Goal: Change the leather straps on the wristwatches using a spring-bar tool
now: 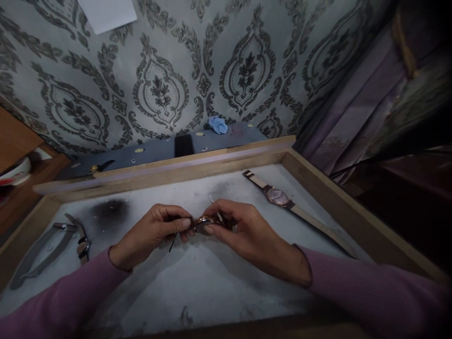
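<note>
Over the middle of the white board, my right hand (240,223) grips a wristwatch (204,225) with a shiny gold-toned case, its thumb lying on the face. A thin light-coloured piece sticks up by the right index finger; its kind is unclear. My left hand (164,228) pinches at the left side of the watch case, around the strap end. Below the left fingers hangs a thin dark strip (173,242), which may be part of the strap. The fingers hide most of the strap.
A larger watch (278,197) lies stretched out at right. At left lie a small watch (83,247) and a grey plier-like tool (52,252). A wooden frame (310,183) edges the board. Behind it are a blue crumpled cloth (218,125), a dark rectangle (184,145) and a patterned wall.
</note>
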